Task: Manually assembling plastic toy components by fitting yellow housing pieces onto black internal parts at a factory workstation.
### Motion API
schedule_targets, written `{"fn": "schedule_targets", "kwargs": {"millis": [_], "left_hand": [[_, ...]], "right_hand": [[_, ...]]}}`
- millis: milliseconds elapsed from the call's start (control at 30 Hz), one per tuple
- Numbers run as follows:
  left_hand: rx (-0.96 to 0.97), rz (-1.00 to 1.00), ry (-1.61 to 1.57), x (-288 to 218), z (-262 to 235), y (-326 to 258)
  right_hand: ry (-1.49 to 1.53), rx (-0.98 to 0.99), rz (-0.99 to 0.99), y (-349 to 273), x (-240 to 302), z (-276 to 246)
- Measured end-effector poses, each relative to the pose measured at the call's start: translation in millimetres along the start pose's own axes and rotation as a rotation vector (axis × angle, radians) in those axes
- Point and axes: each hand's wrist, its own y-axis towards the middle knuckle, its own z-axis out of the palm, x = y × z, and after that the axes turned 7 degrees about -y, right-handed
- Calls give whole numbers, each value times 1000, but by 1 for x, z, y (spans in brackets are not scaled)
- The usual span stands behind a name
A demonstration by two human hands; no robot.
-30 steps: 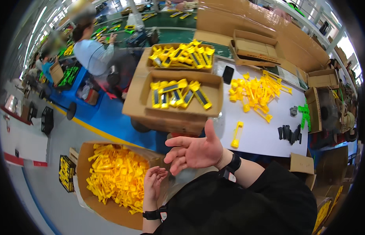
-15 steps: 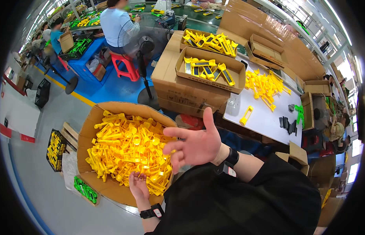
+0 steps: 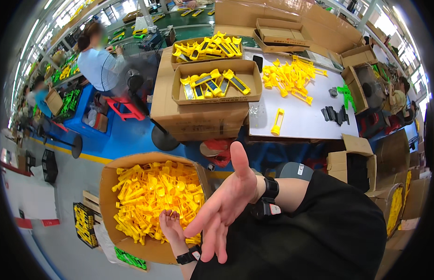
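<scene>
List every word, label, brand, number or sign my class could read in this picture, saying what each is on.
None can be quoted; all are too small or blurred:
Front cardboard tray: printed line on its outer wall.
Large cardboard box under it: faint print.
White label on a dark grey rounded object: tiny marks.
Right wrist device: marks on its white-and-red tag.
Left wrist device: likewise.

Red stool (image 3: 124, 101) beside black fan (image 3: 134, 81)

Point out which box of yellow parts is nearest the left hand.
The large carton heaped with loose yellow parts: the left hand appears directly over it. Both shallow boxes holding parts with dark panels sit farther off.
</scene>
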Motion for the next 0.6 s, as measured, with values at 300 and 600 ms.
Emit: {"fn": "schedule_targets", "kwargs": {"millis": [300,600], "left_hand": [[587,134,411,-5,239,11],[1350,-724,216,75,463,5]], "right_hand": [[26,75,-87,-63,86,30],[13,131,-156,-108,137,53]]}}
